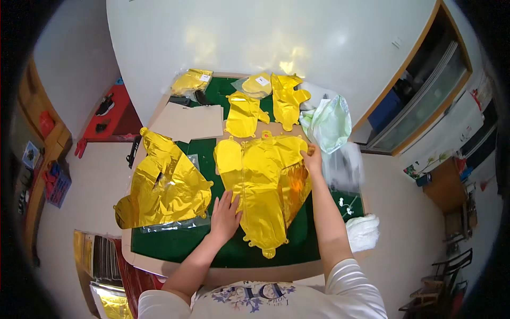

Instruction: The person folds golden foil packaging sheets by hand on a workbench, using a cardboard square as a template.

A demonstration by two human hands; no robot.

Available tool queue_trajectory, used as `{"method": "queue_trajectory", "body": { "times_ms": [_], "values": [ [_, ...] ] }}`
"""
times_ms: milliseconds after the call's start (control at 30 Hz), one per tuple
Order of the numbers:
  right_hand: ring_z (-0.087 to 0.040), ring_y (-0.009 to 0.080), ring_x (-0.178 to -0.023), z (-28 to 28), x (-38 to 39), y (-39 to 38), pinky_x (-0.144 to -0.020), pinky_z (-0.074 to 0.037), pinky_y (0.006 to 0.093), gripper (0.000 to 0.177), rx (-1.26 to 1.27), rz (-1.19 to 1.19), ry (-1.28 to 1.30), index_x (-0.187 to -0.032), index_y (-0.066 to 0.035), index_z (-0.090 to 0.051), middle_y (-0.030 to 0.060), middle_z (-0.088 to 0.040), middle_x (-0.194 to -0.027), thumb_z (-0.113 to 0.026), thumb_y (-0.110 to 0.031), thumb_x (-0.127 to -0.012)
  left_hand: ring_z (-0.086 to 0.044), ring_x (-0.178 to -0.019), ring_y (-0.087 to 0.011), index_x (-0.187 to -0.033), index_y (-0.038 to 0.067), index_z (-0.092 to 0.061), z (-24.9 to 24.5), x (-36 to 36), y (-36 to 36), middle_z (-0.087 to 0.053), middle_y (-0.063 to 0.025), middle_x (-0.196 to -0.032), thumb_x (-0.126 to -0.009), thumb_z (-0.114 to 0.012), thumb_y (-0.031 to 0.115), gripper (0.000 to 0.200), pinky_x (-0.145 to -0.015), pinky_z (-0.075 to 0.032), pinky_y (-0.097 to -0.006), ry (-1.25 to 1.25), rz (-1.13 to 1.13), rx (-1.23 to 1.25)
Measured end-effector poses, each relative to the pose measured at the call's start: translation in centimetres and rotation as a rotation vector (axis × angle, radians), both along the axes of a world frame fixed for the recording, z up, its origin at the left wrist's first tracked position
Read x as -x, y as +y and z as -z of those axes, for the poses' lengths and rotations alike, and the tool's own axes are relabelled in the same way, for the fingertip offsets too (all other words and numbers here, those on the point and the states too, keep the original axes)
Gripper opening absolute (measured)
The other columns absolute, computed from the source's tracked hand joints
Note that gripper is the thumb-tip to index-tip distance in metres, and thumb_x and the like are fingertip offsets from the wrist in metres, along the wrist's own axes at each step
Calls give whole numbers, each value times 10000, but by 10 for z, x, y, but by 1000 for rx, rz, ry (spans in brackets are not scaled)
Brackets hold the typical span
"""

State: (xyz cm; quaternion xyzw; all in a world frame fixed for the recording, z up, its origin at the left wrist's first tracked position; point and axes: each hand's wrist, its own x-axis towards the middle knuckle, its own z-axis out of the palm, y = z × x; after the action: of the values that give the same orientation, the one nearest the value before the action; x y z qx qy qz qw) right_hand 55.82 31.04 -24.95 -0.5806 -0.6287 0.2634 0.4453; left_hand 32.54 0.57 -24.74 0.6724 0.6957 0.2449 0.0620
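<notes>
A large flat gold foil piece (pixel 260 181) with small tabs lies in front of me on the green table top (pixel 180 249). My left hand (pixel 226 215) rests at its lower left edge, fingers spread. At its upper right edge, my right hand (pixel 312 158) pinches the foil between thumb and fingers. Left of it lies another crumpled gold foil piece (pixel 170 183), partly over clear plastic. Two smaller gold foil pieces (pixel 241 114) (pixel 287 101) lie toward the far edge.
Cardboard (pixel 190 122) lies at the back left. Packaged gold foil (pixel 192 81) sits by the wall. A green-white plastic bag (pixel 332 125) stands at the back right, with a white bundle (pixel 363 233) at the right edge.
</notes>
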Motion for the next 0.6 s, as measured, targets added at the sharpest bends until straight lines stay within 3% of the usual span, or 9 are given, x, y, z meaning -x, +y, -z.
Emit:
{"method": "queue_trajectory", "body": {
  "times_ms": [100, 133, 233, 333, 600],
  "values": [
    [-607, 311, -963, 4, -7, -48, -858, -476, 370, 413, -351, -16, -280, -1196, -34, -534, 163, -615, -1088, -678, -104, -815, -310, -1363, -328, -1328, 25, -478, 3, 0, 3, -391, -198, -1418, -917, -537, 232, 464, -1108, -251, -497, 54, 3, -30],
    [-542, 372, -1126, -12, -7, -84, -953, -437, 379, 371, -292, -121, -305, -1224, -39, -536, 205, -558, -1234, -617, -89, -865, -309, -1366, -320, -1325, 34, -483, 3, 0, 3, -394, -188, -1420, -927, -517, 236, 448, -1111, -247, -494, 62, 1, -31],
    [-462, 354, -1245, -8, -19, -159, -1051, -341, 434, 380, -247, -330, -372, -1259, -40, -535, 203, -504, -1330, -585, -145, -897, -312, -1365, -317, -1319, 37, -489, 7, -1, 4, -397, -190, -1418, -926, -517, 230, 439, -1111, -250, -491, 87, -7, -50],
    [-430, 328, -1292, 5, -33, -194, -1092, -285, 465, 373, -189, -316, -568, -1276, -65, -544, 171, -478, -1378, -567, -141, -912, -328, -1361, -303, -1319, 50, -498, 9, 0, 3, -405, -176, -1421, -917, -532, 243, 447, -1113, -248, -486, 76, -18, -52],
    [-449, 310, -1278, 10, -32, -203, -1089, -281, 492, 332, -245, -265, -616, -1243, -65, -574, 163, -526, -1320, -535, -173, -931, -361, -1341, -328, -1282, -24, -491, 3, -11, 14, -452, -204, -1370, -902, -555, 207, 450, -1110, -245, -505, 29, -10, -114]
  ]
}}
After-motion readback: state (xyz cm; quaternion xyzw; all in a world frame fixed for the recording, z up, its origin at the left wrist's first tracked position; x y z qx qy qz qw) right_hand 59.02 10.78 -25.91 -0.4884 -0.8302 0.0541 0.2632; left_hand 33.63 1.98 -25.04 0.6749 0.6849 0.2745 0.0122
